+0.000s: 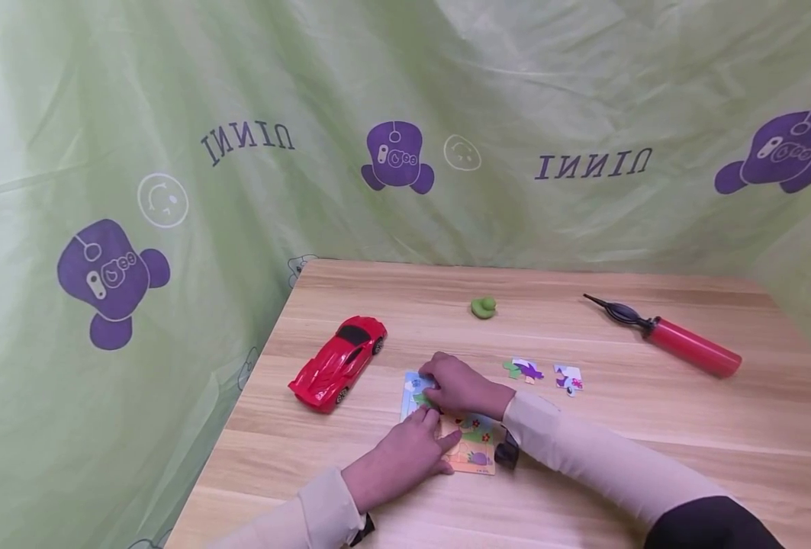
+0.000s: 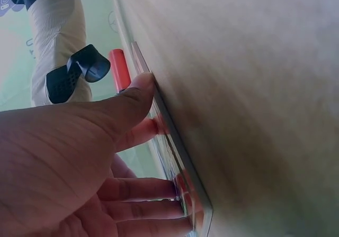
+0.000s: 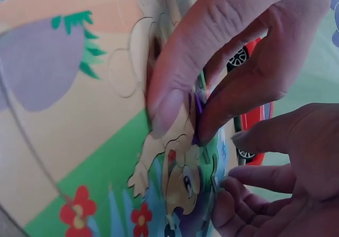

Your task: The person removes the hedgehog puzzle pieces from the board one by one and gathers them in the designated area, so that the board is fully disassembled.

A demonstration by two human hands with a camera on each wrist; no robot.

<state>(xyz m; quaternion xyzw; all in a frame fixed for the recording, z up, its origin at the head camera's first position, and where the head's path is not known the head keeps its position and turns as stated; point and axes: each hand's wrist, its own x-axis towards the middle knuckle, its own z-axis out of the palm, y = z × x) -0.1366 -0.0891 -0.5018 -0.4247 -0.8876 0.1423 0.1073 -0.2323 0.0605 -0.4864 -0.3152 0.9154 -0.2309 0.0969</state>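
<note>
A flat picture jigsaw puzzle (image 1: pixel 470 462), printed with flowers and a purple fruit, lies on the table. My left hand (image 1: pixel 400 460) rests along its near-left side; in the left wrist view the thumb touches the board's edge (image 2: pixel 183 144) and the fairly straight fingers lie on its face. Over the far-left part, my right hand (image 1: pixel 465 387) pinches a puzzle piece (image 3: pixel 183 128) between thumb and fingers, down at the board's surface. The hands cover part of the picture. Two loose puzzle pieces lie beyond the board: a green-and-purple one (image 1: pixel 527 370) and a pale one (image 1: pixel 569 377).
A red toy car (image 1: pixel 339 364) stands left of the puzzle. Toward the back sits a small green duck-like toy (image 1: pixel 484 307). A red hand pump (image 1: pixel 693 347) with a black nozzle lies at the right. Green printed curtain (image 1: pixel 501 221) hangs behind the wooden table (image 1: pixel 652 427).
</note>
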